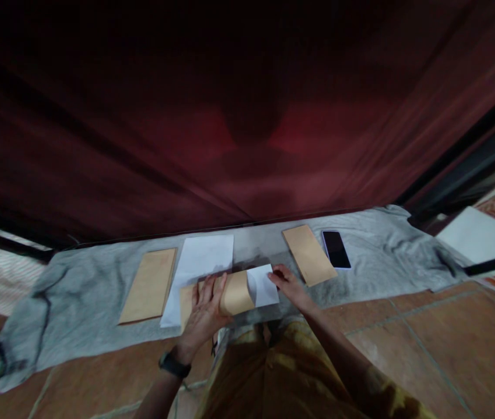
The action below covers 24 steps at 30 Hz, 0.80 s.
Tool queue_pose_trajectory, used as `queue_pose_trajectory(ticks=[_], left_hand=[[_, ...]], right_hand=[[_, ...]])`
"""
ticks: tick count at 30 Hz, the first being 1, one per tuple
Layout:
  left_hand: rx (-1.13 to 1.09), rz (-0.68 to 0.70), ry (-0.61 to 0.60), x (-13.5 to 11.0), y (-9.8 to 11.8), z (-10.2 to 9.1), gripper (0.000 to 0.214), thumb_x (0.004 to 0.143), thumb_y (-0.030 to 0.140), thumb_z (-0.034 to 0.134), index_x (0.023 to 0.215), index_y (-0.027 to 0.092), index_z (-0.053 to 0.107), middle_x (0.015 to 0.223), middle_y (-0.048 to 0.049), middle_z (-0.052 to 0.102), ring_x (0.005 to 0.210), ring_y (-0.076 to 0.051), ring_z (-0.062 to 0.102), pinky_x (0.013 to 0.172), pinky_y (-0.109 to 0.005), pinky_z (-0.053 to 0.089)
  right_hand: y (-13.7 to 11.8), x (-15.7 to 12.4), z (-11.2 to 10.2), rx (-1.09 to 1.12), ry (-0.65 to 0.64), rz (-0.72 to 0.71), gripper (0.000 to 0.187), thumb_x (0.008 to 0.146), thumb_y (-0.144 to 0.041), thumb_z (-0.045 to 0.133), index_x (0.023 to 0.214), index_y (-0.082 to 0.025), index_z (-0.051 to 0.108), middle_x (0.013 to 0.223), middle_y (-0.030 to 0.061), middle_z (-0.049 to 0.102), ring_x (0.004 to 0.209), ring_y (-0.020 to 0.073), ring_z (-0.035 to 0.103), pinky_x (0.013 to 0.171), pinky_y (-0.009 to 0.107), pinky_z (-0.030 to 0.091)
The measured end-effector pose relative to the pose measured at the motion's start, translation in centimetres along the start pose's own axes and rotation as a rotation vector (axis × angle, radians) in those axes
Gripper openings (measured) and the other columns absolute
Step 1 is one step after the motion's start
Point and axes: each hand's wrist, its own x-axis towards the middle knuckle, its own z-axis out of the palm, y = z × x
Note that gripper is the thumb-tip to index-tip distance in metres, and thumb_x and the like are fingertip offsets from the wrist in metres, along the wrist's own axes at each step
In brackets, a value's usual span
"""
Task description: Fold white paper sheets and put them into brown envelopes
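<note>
A brown paper envelope [236, 294] lies across the middle in front of me, its right end bowed open. My left hand [206, 305] grips it from above, fingers spread over its face and thumb near its lower edge. From the open end sticks out a folded white paper [264, 285]; the rest of it is hidden inside. At the paper's right edge, my right hand [286, 281] pinches it between thumb and fingers. Partly under the envelope is a stack of white sheets [206, 253].
Left of the sheets lie brown envelopes [148, 285]. Another brown envelope [308, 254] rests on the right, beside a dark-screened phone [336, 249]. All are on a grey cloth [79, 297]. A dark red fabric [247, 192] rises behind. Below is a tiled floor [426, 337].
</note>
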Motion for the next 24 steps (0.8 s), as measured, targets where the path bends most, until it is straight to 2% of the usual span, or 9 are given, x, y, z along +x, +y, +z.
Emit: queue_pose_trajectory(ticks=[4, 9, 15, 18, 24], left_hand=[[0.008, -0.009, 0.006, -0.1, -0.1, 0.1, 0.116, 0.069, 0.033, 0.079, 0.162, 0.022, 0.01, 0.157, -0.0205, 0.039, 0.148, -0.039, 0.033, 0.12, -0.061, 0.021], [0.034, 0.043, 0.024, 0.5, 0.7, 0.4, 0.112, 0.07, 0.036, 0.078, 0.162, 0.02, 0.015, 0.157, -0.0223, 0.039, 0.148, -0.041, 0.032, 0.121, -0.062, 0.02], [0.103, 0.063, 0.012, 1.2, 1.7, 0.2, 0.112, 0.07, 0.038, 0.081, 0.161, 0.021, 0.02, 0.156, -0.0226, 0.041, 0.148, -0.041, 0.033, 0.121, -0.064, 0.019], [0.165, 0.089, 0.004, 1.6, 2.1, 0.1, 0.108, 0.072, 0.039, 0.081, 0.161, 0.024, 0.022, 0.159, -0.0219, 0.039, 0.151, -0.041, 0.028, 0.121, -0.067, 0.017], [0.241, 0.164, -0.042, 2.8, 4.0, -0.8, 0.105, 0.081, 0.026, 0.075, 0.162, 0.03, 0.009, 0.165, -0.0206, 0.027, 0.154, -0.039, 0.018, 0.12, -0.071, 0.012]], right_hand=[[0.7, -1.2, -1.0, 0.026, -0.087, 0.047, 0.038, 0.08, -0.059, 0.064, 0.074, -0.022, 0.059, 0.063, -0.0046, 0.053, 0.059, 0.0131, 0.053, 0.058, 0.025, 0.045], [1.1, -1.8, -0.9, -0.052, -0.078, 0.034, 0.034, 0.081, -0.055, 0.063, 0.072, -0.022, 0.061, 0.06, -0.0049, 0.051, 0.059, 0.0127, 0.05, 0.058, 0.025, 0.041], [1.7, -1.9, 0.1, -0.126, -0.015, -0.03, 0.028, 0.078, -0.051, 0.064, 0.077, -0.024, 0.067, 0.077, -0.0011, 0.063, 0.073, 0.016, 0.059, 0.07, 0.027, 0.046], [2.3, -2.1, 0.0, -0.147, -0.037, -0.019, 0.03, 0.079, -0.052, 0.062, 0.073, -0.022, 0.067, 0.073, -0.0008, 0.062, 0.071, 0.0158, 0.058, 0.067, 0.027, 0.045], [3.8, -2.3, -0.7, -0.177, -0.115, 0.004, 0.037, 0.083, -0.055, 0.054, 0.069, -0.022, 0.063, 0.062, -0.0012, 0.057, 0.061, 0.0151, 0.053, 0.06, 0.026, 0.045]])
